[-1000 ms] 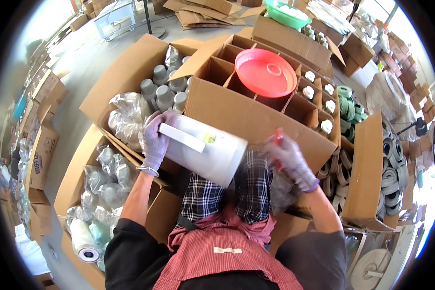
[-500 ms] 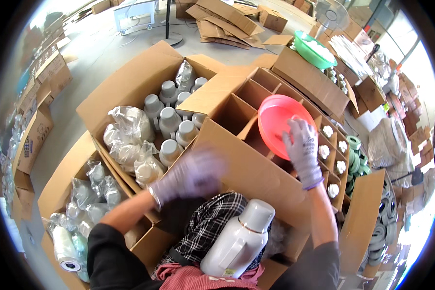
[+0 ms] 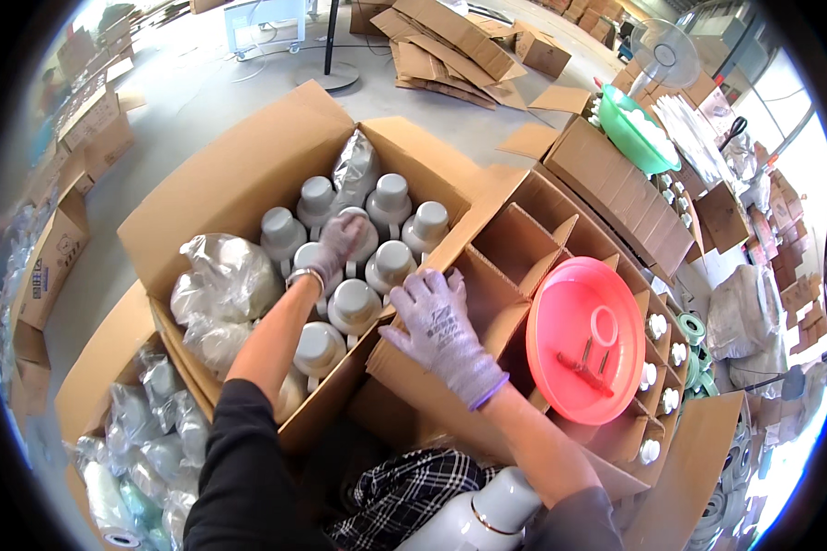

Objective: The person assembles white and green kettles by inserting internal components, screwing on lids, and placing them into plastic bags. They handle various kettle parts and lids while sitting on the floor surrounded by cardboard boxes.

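Observation:
In a cardboard box (image 3: 239, 138) at center-left, grey vacuum flasks (image 3: 354, 303) stand upright beside plastic-wrapped pieces. My left hand (image 3: 337, 243), in a grey glove, reaches among them, its fingers closed round the cap of one flask; their far side is partly hidden. My right hand (image 3: 439, 331), gloved too, lies with fingers spread over the cardboard flap (image 3: 418, 384) between that box and a divided carton (image 3: 510, 243). A white-grey jug flask (image 3: 478, 519) rests on my lap, cut off by the lower edge.
A red bowl (image 3: 574, 312) with a white ring and small metal parts sits on the carton's dividers. White-topped items (image 3: 648, 376) fill cells on its right. Bagged parts (image 3: 142, 441) lie in a box at lower left. A green basin (image 3: 634, 129) stands at the back right.
My right hand has left the red bowl and moved left onto the flap. My left hand has gone forward into the flask box. The whole view has shifted.

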The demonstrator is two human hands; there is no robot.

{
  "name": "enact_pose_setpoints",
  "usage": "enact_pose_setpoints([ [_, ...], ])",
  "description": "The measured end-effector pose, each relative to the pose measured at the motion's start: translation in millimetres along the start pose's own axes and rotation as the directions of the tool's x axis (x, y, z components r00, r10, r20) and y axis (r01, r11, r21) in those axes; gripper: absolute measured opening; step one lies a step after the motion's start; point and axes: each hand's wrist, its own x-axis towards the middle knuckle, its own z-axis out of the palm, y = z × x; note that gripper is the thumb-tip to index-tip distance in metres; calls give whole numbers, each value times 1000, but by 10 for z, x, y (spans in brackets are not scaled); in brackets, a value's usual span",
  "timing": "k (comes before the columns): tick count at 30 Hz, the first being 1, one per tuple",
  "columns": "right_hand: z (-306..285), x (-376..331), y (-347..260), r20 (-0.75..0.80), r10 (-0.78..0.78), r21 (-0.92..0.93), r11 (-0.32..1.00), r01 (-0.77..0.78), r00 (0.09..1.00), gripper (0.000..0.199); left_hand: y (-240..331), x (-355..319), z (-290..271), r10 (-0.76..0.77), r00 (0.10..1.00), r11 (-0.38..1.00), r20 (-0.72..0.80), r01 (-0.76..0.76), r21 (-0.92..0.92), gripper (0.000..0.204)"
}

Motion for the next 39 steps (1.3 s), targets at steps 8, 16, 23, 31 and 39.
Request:
enact_pose_setpoints([
  [8,-17,103,-25,-5,-40,8,999,40,999,44,-1016,903,-223,-68,998,926,2,63,373,45],
  [16,-69,65,-4,-40,76,17,997,-76,996,68,1095,-89,-556,357,934,458,-12,-186,-870,47],
  [23,-524,-57,-196,-389,330,723,688,63,860,73,2697,-1321,-872,741,587,457,326,-86,-885,48],
  [31,-1770,-773,-290,-30,345,584,-756,297,938,23,2993,-1828,-895,586,771,340,248,43,-939,52],
  [39,-1922,-1409,381,280,793,542,-596,592,542,19,3278,-3240,-589,848,484,497,215,-868,-8,62],
])
